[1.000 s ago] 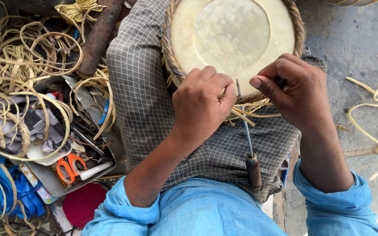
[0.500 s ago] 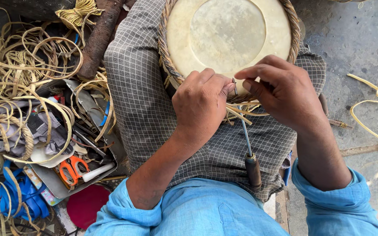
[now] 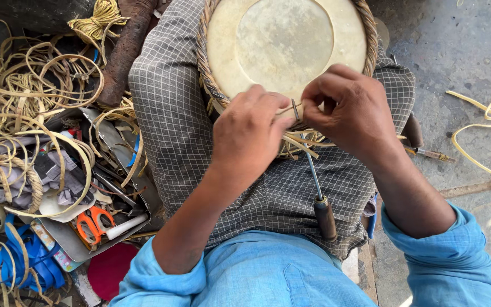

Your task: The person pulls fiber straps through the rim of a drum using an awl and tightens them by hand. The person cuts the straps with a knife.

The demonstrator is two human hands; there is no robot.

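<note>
A round drum head [image 3: 285, 42] with a woven cane rim [image 3: 207, 62] rests on my lap, on checked cloth [image 3: 166, 113]. My left hand [image 3: 248, 133] presses on the near rim and pinches pale cane strips [image 3: 299, 139]. My right hand [image 3: 350, 111] grips a strip at the same spot, fingers closed. A metal awl with a wooden handle [image 3: 325, 219] is stuck into the rim between both hands, its shaft slanting down toward me.
A heap of cane strips [image 3: 26, 96] lies at left over a metal tray with orange scissors [image 3: 92, 224], blue strap [image 3: 15, 267] and a red lid [image 3: 109, 270]. More strips [image 3: 484, 136] lie on the concrete floor at right.
Both hands have shifted up along the rim and drawn closer together. The right hand now closes tighter on the strip by the awl's tip.
</note>
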